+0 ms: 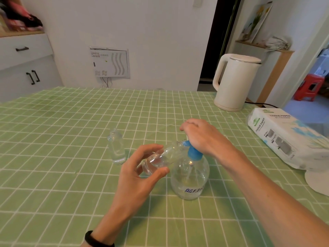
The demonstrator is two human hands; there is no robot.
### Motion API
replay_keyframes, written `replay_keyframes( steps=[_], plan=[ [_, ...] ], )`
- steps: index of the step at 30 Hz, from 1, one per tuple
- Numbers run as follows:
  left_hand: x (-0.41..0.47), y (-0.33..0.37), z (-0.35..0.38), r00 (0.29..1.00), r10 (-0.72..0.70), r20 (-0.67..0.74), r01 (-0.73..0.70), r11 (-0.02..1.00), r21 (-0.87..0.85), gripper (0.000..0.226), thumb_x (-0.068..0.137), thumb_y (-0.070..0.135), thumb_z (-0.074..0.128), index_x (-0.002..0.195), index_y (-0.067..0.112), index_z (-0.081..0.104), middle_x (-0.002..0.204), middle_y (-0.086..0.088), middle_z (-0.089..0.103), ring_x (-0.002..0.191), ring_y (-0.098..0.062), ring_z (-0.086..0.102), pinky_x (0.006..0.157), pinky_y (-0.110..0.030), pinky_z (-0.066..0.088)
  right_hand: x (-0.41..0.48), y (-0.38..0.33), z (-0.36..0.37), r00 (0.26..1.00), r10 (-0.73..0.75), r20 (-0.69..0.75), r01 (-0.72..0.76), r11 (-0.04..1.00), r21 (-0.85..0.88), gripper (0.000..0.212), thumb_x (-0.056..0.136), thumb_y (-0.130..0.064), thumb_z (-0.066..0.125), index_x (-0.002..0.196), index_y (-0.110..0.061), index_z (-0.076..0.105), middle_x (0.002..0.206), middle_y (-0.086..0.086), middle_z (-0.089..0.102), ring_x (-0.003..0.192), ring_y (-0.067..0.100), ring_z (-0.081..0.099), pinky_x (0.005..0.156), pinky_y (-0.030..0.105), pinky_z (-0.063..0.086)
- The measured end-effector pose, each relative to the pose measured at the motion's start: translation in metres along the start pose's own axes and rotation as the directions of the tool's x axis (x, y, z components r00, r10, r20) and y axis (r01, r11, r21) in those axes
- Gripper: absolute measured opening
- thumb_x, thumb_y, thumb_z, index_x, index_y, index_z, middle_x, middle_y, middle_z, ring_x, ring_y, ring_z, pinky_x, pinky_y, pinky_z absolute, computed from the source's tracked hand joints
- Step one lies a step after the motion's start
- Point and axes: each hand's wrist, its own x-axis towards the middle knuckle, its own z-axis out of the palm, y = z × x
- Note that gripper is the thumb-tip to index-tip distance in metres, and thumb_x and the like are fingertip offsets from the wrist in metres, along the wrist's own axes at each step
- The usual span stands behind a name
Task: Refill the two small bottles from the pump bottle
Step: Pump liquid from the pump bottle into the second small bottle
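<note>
- Left hand [140,172] grips one small bottle [162,157], tilted, long axis toward the pump bottle [189,177] spout
- Right hand [201,135] presses closed on the pump — second small bottle [116,148] stands upright on the desk [53,157], left

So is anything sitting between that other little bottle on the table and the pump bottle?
Nothing on the cloth itself. The upright small bottle stands apart, but the left hand tilts the other bottle against the blue spout of the pump bottle, occupying that spot.

Two bare forearms reach forward. The left hand [140,173], a dark band at its wrist, curls with fingers and thumb gripping. The right hand [201,136] presses palm-down, knuckles bent, wrist raised.
</note>
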Motion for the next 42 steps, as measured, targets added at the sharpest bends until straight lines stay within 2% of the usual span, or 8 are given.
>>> replay_keyframes(
  steps=[2,4,6,8,11,14,31,42],
  plan=[
    [0.000,0.001,0.001,1.000,0.002,0.004,-0.002,1.000,0.001,0.043,0.074,0.036,0.083,0.114,0.044,0.071,0.119,0.012,0.075,0.114,-0.017,0.071,0.088,-0.031,0.062,0.001,-0.001,-0.003,0.999,-0.015,-0.028,0.015,1.000,0.001,0.038,0.105,-0.032,0.044,0.101,-0.001,0.068,0.099,0.013,0.075,0.096,0.036,0.069,0.087,0.040,0.054],
    [-0.001,0.001,0.001,1.000,0.011,0.006,-0.011,1.000,-0.001,0.044,0.074,0.036,0.084,0.115,0.045,0.071,0.120,0.012,0.075,0.116,-0.018,0.071,0.088,-0.029,0.062,0.002,-0.004,-0.005,0.996,-0.030,-0.090,0.028,0.999,-0.023,0.035,0.105,-0.035,0.045,0.082,-0.011,0.055,0.071,0.002,0.057,0.069,0.025,0.053,0.066,0.036,0.045],
    [0.000,0.001,0.000,1.000,0.014,0.009,-0.014,1.000,0.002,0.045,0.074,0.036,0.084,0.115,0.047,0.070,0.121,0.012,0.075,0.116,-0.018,0.071,0.088,-0.029,0.061,0.003,-0.004,-0.006,0.992,-0.062,-0.111,0.054,0.996,-0.075,0.036,0.106,-0.043,0.042,0.096,-0.015,0.062,0.082,-0.004,0.064,0.078,0.019,0.059,0.074,0.039,0.050],
    [0.000,0.001,0.000,1.000,0.017,0.009,-0.018,1.000,0.004,0.045,0.074,0.036,0.084,0.116,0.047,0.070,0.120,0.013,0.075,0.116,-0.017,0.071,0.089,-0.027,0.061,0.004,-0.003,-0.007,0.995,-0.054,-0.086,0.049,0.997,-0.058,0.041,0.105,-0.050,0.039,0.126,-0.024,0.063,0.116,-0.002,0.068,0.114,0.025,0.061,0.096,0.048,0.052],
    [0.001,-0.001,0.000,1.000,0.020,0.012,-0.020,1.000,0.019,0.044,0.075,0.036,0.084,0.116,0.046,0.071,0.120,0.014,0.075,0.115,-0.015,0.071,0.090,-0.027,0.061,0.006,-0.002,-0.004,0.999,0.004,-0.038,-0.006,0.998,-0.056,0.057,0.106,-0.053,0.034,0.158,-0.031,0.041,0.153,0.004,0.050,0.150,0.031,0.032,0.117,0.055,0.034],
    [0.000,-0.002,-0.001,1.000,0.007,0.006,-0.008,1.000,0.022,0.043,0.074,0.038,0.083,0.114,0.047,0.071,0.120,0.015,0.075,0.116,-0.013,0.070,0.090,-0.027,0.061,0.005,0.000,0.001,1.000,0.023,-0.016,-0.024,0.994,-0.103,0.063,0.108,-0.051,0.032,0.167,-0.032,0.026,0.174,0.006,0.027,0.162,0.031,0.012,0.128,0.063,0.016],
    [0.001,-0.004,0.000,1.000,0.009,0.005,-0.009,1.000,0.017,0.046,0.074,0.030,0.088,0.116,0.039,0.072,0.118,0.013,0.076,0.114,-0.014,0.071,0.088,-0.022,0.059,0.000,-0.004,0.001,0.992,0.086,-0.091,-0.102,0.975,-0.197,0.055,0.110,-0.037,0.029,0.163,-0.024,0.032,0.173,0.007,0.024,0.163,0.031,0.007,0.129,0.066,0.005],
    [0.000,-0.001,0.002,0.999,0.032,0.001,-0.032,0.999,0.007,0.044,0.074,0.035,0.084,0.114,0.047,0.071,0.120,0.013,0.076,0.115,-0.015,0.071,0.088,-0.023,0.060,-0.003,-0.007,-0.004,0.975,-0.005,-0.220,-0.055,0.963,-0.265,0.063,0.109,-0.050,0.028,0.165,-0.022,0.022,0.174,0.008,0.013,0.163,0.030,-0.003,0.130,0.066,-0.003]
  ],
)
